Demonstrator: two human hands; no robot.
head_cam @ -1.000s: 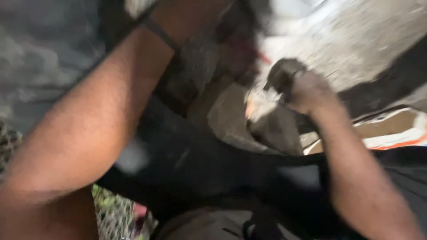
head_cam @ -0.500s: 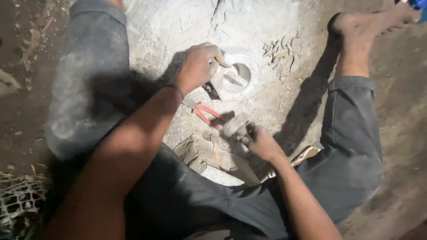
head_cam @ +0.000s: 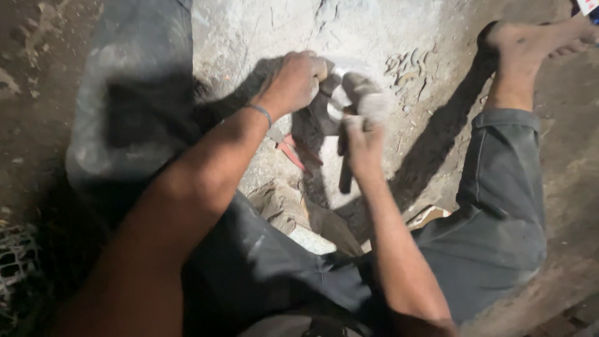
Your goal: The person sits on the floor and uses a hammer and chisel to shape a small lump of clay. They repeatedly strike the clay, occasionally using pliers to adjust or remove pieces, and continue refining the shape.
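My left hand [head_cam: 296, 81] is closed around a small chisel, of which only a tip shows, pressed against a round white stone piece [head_cam: 347, 64] on the dusty ground between my legs. Just right of it, my right hand [head_cam: 365, 142] grips a hammer [head_cam: 367, 97]. The dusty hammer head sits beside the left hand's fingers, over the white piece, and the dark handle points back toward me. A thin band circles my left wrist.
Red-handled pliers [head_cam: 291, 153] lie on the ground under my left forearm. Rough stone chunks [head_cam: 282, 203] rest near my lap. My bare foot [head_cam: 530, 43] reaches to the upper right. Wire mesh [head_cam: 15, 262] shows at the lower left.
My right hand has carried the hammer up from near the pliers to the white piece, beside the left hand. The view steadied after a blur one second ago.
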